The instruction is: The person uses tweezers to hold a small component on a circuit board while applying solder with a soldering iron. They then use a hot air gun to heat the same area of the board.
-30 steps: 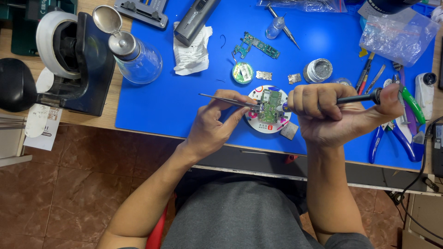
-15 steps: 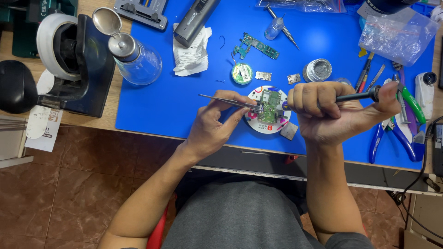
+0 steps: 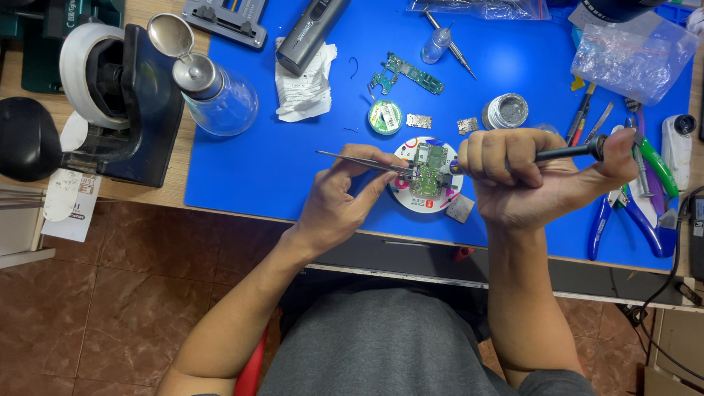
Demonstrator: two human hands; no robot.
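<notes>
A small green circuit board (image 3: 428, 166) lies on a round white holder (image 3: 411, 199) on the blue mat (image 3: 293, 161). My left hand (image 3: 343, 199) pinches thin metal tweezers (image 3: 359, 160), whose tips reach the board from the left. My right hand (image 3: 529, 178) is closed in a fist around a black soldering iron (image 3: 570, 152); its tip points left at the board's right edge, hidden partly by my fingers.
On the mat lie a glass dispenser bottle (image 3: 218, 95), crumpled paper (image 3: 303, 79), another green board (image 3: 407, 73), a green solder reel (image 3: 385, 117), a round tin (image 3: 506, 111), and pliers and screwdrivers (image 3: 631, 198) at right. A black tape stand (image 3: 117, 95) sits left; a plastic bag (image 3: 631, 55) top right.
Both hands stay at the board with only slight shifts. The tweezers and iron keep their places.
</notes>
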